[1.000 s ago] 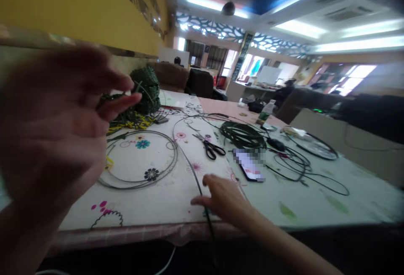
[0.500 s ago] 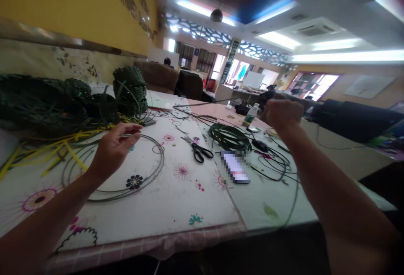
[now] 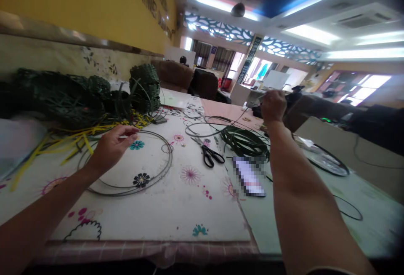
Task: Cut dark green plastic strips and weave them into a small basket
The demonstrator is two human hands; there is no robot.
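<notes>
My left hand (image 3: 114,145) is above the left part of a loop of thin grey-green cord (image 3: 170,157) on the flowered table cover. Its fingers are loosely bent, with a gap to the thumb and nothing visible between them. My right hand (image 3: 274,104), raised and stretched far forward, is closed round the end of a thin strand (image 3: 217,134). That strand curves down from the fist to the table. Black-handled scissors (image 3: 208,153) lie with blades parted between the loop and a coil of dark green flat strips (image 3: 244,140).
Dark green woven baskets (image 3: 145,87) and loose yellow strips (image 3: 85,134) fill the back left. A phone (image 3: 249,178) with a blurred-out screen lies right of the scissors. A black ring (image 3: 344,169) is at the right. Chairs (image 3: 205,85) stand beyond the table.
My view has turned, shifting the table things right and the room behind. My right hand has lifted slightly, and the strand from it now curves in front of the green coil. My left hand barely moved.
</notes>
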